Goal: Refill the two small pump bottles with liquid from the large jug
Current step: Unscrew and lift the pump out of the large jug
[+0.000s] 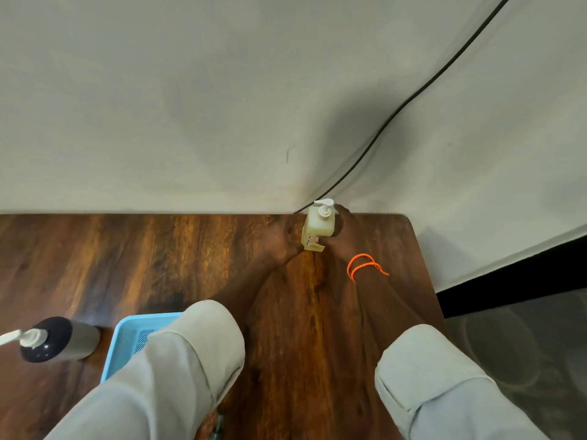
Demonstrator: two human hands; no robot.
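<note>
Pump bottle: the small yellowish pump bottle (319, 225) sits way out at about 1 o'clock, near the far right corner of the wooden table (127, 265) by the wall. I'd guess it's being fetched in for refilling.
Left hand: my left hand (286, 246) is against the bottle's left side, fingers curled round its lower part as far as I can tell.
Right hand: my right hand (344, 230) wraps the other side, fingers behind the bottle, so I can't tell how they lie. Orange cord (365, 266) on that wrist.
Why two hands: probably steadying it while one works the pump top, my guess only.
Second bottle: a dark pump bottle (57, 339) stands at 8 o'clock, well apart.
Tray: a blue tray (127, 338) is beside it, partly under my left sleeve.
Jug: not in view.
Cable: a black cable (413, 96) runs down the wall behind the corner.
</note>
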